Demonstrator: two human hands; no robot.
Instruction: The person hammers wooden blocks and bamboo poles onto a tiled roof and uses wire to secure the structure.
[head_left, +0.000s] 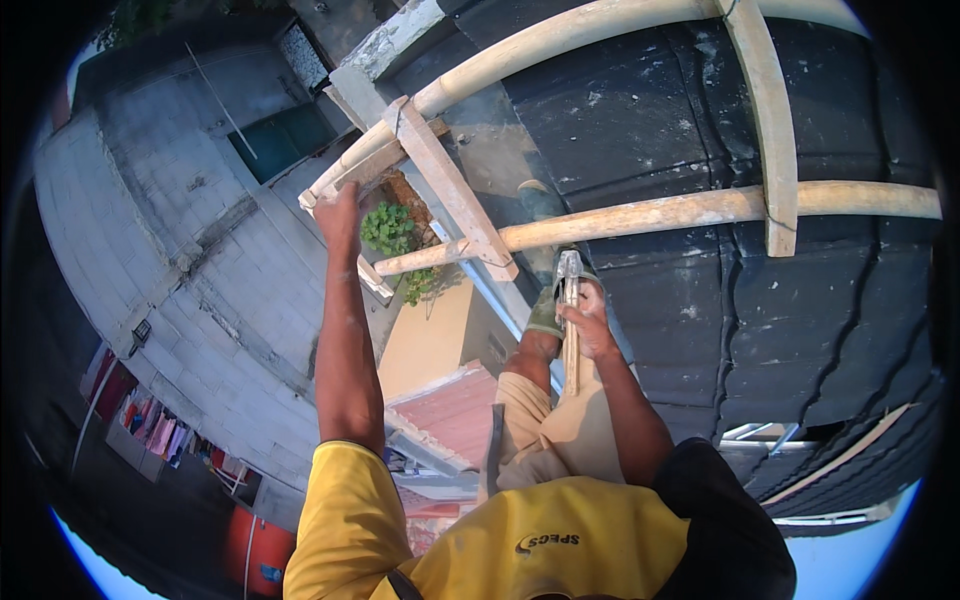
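A ladder-like frame of two long bamboo poles (640,212) with flat wooden crosspieces (455,190) lashed across them stretches over a dark roof. At its far left end my left hand (338,212) is closed on the frame, by the tip of the farther pole and a short board; its fingers are partly hidden. My right hand (590,318) grips a wooden-handled tool with a grey metal head (571,350) in front of my legs. The tool's head points away from me, below the nearer pole, and its exact kind is unclear.
Dark ribbed roofing (650,120) lies to the right. Far below on the left are a grey block-paved surface (200,250) and a red container (260,550). A green plant (390,230) shows under the frame. Reddish roofing (445,410) and a beige wall (425,335) lie beside my legs.
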